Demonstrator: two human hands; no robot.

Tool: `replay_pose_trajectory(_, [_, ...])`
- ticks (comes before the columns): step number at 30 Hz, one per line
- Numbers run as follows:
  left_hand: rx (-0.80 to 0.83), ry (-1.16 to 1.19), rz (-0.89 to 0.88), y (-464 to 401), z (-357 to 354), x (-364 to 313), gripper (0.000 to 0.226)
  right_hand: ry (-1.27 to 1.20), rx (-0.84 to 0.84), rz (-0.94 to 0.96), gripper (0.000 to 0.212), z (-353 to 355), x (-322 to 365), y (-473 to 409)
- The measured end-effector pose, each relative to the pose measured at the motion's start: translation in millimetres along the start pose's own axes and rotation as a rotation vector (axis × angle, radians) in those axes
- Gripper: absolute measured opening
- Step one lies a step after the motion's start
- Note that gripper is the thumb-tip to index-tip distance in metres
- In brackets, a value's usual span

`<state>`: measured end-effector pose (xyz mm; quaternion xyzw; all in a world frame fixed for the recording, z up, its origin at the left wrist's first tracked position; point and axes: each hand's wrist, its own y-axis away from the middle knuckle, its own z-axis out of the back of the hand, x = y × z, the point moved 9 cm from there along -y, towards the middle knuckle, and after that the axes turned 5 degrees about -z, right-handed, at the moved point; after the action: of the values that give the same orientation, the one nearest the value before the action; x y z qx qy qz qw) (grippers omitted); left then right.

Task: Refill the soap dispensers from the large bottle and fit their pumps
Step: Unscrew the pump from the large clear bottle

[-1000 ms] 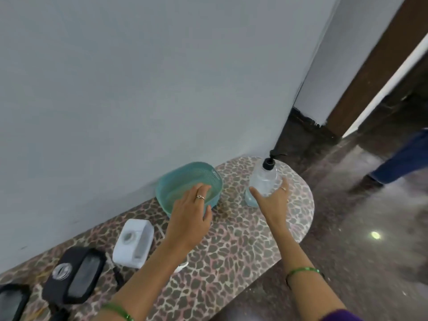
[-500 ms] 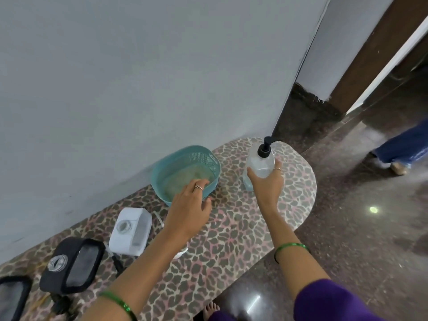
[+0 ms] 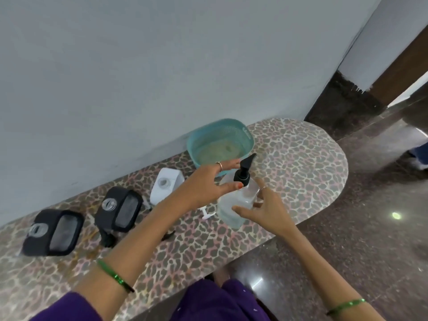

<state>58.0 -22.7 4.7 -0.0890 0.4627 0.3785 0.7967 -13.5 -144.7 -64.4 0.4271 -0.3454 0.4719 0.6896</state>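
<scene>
The large clear bottle [image 3: 229, 212] with a black pump [image 3: 243, 172] stands on the leopard-print table [image 3: 301, 163], in front of the teal basket. My right hand [image 3: 266, 209] grips its body, thumb in front and fingers behind. My left hand [image 3: 206, 181] reaches over it, with thumb and fingers spread on either side of the pump collar. To the left lie a white dispenser [image 3: 165, 184] and two black dispensers [image 3: 120, 209] [image 3: 53, 232], each with its round neck showing. A small white pump part [image 3: 206, 214] lies by the bottle's base.
A teal perforated basket [image 3: 245, 135] holding yellowish liquid sits against the grey wall. A black part [image 3: 107, 239] lies below the nearer black dispenser. The table's rounded end is to the right, above a dark polished floor [image 3: 347, 251]. Another person's leg [image 3: 420, 156] shows at the far right.
My right hand took hold of the bottle and brought it from the table's right end to the middle. My left hand left the basket's rim and came to the pump.
</scene>
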Motion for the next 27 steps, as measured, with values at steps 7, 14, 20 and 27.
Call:
replay_pose_trajectory(7, [-0.082, 0.132, 0.081, 64, 9, 39, 0.032, 0.071, 0.27, 0.106, 0.058, -67, 31, 17])
replay_pose_trajectory(14, [-0.244, 0.155, 0.136, 110, 13, 79, 0.027, 0.189, 0.381, 0.124, 0.061, -112, 30, 17])
replay_pose_trajectory(20, [-0.424, 0.216, 0.114, 115, 23, 81, 0.034, 0.189, 0.358, 0.101, 0.071, -121, 32, 12])
replay_pose_trajectory(27, [-0.676, 0.194, 0.066, 99, 22, 128, 0.023, 0.148, 0.347, 0.207, 0.075, -151, 13, -25])
